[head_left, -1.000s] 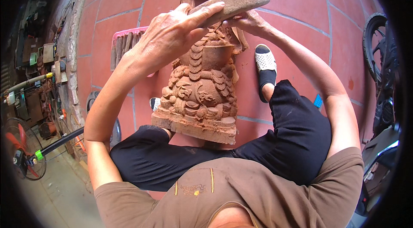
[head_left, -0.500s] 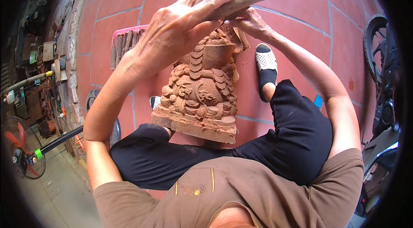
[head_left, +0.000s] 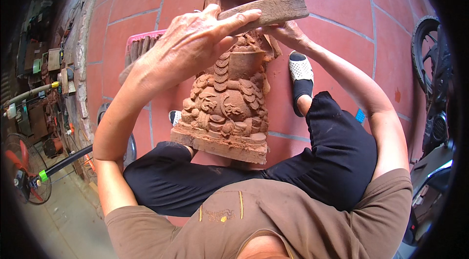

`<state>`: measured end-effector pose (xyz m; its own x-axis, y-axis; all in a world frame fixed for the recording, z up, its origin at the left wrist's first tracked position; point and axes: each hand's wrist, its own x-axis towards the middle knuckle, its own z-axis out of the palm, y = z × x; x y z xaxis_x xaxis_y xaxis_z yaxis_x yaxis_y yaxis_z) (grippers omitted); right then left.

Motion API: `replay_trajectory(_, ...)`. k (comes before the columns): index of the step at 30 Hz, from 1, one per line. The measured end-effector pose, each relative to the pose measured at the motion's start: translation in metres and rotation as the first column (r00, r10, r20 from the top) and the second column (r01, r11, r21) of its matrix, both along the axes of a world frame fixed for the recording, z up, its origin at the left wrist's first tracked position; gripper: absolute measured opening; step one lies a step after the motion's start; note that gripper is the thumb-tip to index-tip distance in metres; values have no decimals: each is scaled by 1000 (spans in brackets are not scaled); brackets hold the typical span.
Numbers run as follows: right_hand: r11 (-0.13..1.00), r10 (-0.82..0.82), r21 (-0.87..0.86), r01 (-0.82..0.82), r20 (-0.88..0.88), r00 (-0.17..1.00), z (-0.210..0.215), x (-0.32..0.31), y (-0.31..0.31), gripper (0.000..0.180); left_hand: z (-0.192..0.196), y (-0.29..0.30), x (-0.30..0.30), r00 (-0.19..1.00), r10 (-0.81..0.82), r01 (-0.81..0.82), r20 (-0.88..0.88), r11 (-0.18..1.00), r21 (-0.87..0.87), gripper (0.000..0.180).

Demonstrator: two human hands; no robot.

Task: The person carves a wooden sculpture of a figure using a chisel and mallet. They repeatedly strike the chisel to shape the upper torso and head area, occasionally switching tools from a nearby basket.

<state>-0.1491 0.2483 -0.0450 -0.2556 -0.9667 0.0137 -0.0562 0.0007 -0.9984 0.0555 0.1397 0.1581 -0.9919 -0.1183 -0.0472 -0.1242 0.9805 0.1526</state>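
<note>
A reddish-brown wood carving, dense with coin shapes and rounded figures, stretches away from me between my legs. Wood dust coats its surface. My left hand is wrapped round a flat wooden mallet, its index finger lying along the wood. The mallet's thick end crosses over the carving toward my right hand, while its handle end shows behind my left wrist. My right hand is closed low against the carving, just under the mallet. The mallet hides its fingertips and whatever they hold.
Left of the carving, a pink basket holds several brown stick-like tools. My foot in a white perforated shoe rests right of it. A fan and clutter line the left side; a black wheel stands at right.
The mallet's thick end has come down nearer to me and to the left, uncovering more of the carving's far part. My right hand has shifted slightly right and nearer.
</note>
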Motion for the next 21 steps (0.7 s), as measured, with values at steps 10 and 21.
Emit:
replay_trajectory(10, 996, 13, 87, -16, 31, 999, 1, 4, 9, 36, -1, -1, 1, 999, 18, -14, -47, 997, 80, 61)
replay_trajectory(21, 998, 22, -54, -14, 136, 990, -2, -2, -1, 15, 12, -7, 7, 946, 59, 39, -319, 955, 292, 54)
